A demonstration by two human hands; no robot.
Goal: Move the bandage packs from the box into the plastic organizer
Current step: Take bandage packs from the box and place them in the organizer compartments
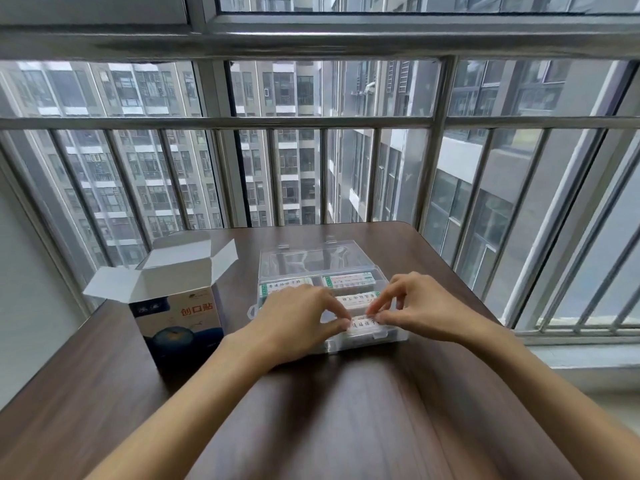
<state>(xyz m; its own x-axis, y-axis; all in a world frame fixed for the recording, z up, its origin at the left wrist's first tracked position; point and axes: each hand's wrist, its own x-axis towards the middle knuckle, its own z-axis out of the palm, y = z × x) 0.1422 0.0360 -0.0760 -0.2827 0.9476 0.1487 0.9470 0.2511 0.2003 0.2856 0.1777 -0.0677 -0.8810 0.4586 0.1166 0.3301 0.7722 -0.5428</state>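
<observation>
1. The bandage pack [363,326] in hand lies in the plastic organizer [398,336], in the compartment at its near right corner. The left hand [298,323] pinches the pack's left end with thumb and forefinger; the right hand [420,306] pinches its right end the same way, the other fingers curled above.

2. Three more packs already lie in the organizer: one [356,299] just behind the held pack, one [349,280] at the far right, and one [285,285] at the far left, partly covered by the left hand. Whether anything lies in the near left compartment cannot be told, as the hand hides it.

3. The organizer's clear lid [311,259] stands open along its far edge.

4. The box [180,323] stands upright near the table's left edge, well apart from the hands, with its top flaps open. Its inside is not visible, so the number of packs left cannot be told.

5. The step appears to be seating this pack. Done well, both ends should go down level, so the pack lies flat between the dividers and does not ride up on a wall. A light press with the fingertips before letting go should settle it.

6. The table [346,410] sits against a barred window [311,123], the organizer lying towards its far edge.
</observation>
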